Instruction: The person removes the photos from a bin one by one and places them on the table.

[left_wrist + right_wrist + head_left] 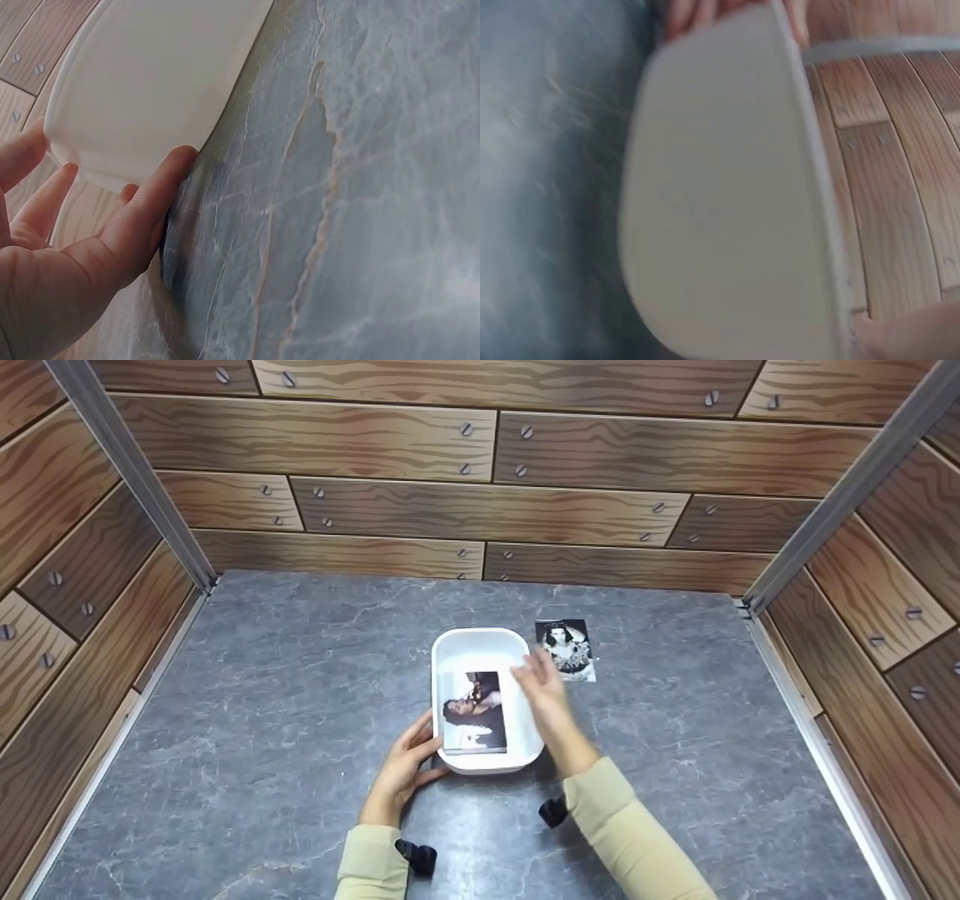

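Observation:
A white rectangular dish (480, 649) stands mid-table, with a black-and-white photo (473, 711) lying flat inside it. A second photo (566, 649) lies on the table just right of the dish's far corner. My left hand (424, 746) rests against the dish's near-left corner; in the left wrist view its fingers (154, 199) lie fairly straight along the dish's (157, 82) outer wall. My right hand (534, 673) hovers blurred over the dish's right rim, fingers extended and holding nothing. The right wrist view shows the dish's blurred side (727, 195).
The grey marble-patterned tabletop (262, 720) is boxed in by wood-plank walls (465, 502) at the back and on both sides, with metal posts (127, 465) in the corners. Black wrist mounts (416, 855) sit on both cream sleeves.

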The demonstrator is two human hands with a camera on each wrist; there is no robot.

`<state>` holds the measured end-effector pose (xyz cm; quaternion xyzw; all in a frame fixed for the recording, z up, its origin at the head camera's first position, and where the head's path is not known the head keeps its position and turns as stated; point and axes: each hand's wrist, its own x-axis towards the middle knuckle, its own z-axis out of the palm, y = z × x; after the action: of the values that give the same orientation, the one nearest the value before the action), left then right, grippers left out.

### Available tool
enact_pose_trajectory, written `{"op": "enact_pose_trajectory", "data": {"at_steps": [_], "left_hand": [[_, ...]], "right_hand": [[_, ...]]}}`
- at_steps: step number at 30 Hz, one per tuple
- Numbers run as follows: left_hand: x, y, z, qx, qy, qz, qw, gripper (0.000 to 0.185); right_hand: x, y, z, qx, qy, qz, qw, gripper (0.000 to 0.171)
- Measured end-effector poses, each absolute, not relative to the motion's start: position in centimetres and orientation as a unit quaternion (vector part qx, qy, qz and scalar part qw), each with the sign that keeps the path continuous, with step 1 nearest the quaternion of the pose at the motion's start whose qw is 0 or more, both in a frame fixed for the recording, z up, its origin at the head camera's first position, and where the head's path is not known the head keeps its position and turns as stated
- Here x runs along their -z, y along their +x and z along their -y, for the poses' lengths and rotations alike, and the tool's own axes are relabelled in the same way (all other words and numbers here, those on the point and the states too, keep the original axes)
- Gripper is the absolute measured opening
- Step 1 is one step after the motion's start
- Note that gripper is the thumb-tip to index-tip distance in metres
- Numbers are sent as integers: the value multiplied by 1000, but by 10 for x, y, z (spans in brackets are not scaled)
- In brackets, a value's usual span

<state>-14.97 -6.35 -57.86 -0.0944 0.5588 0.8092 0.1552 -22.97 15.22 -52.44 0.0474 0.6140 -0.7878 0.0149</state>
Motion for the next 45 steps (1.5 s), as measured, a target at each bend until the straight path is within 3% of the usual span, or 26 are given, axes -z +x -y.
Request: {"op": "enact_pose_trajectory", "data": {"at_steps": [8, 16, 24, 33, 40, 45], "left_hand": [[579, -149, 63, -810, -84, -559, 158, 62], [579, -149, 63, -816, -71, -553, 154, 65], [579, -151, 65, -813, -78, -556, 156, 65], [579, -152, 65, -813, -81, -555, 156, 64], [581, -150, 65, -813, -82, -554, 156, 65], [582, -148, 65, -814, -76, -555, 156, 65]], "right_hand": [[542, -214, -125, 714, 94, -685, 112, 70], [555, -215, -116, 626, 159, -756, 106, 77], [560, -221, -112, 590, 141, -785, 123, 71], [672, -271, -142, 698, 71, -702, 124, 67], [567, -223, -121, 677, 141, -711, 126, 66], [554, -213, -117, 661, 124, -734, 99, 70]]}}
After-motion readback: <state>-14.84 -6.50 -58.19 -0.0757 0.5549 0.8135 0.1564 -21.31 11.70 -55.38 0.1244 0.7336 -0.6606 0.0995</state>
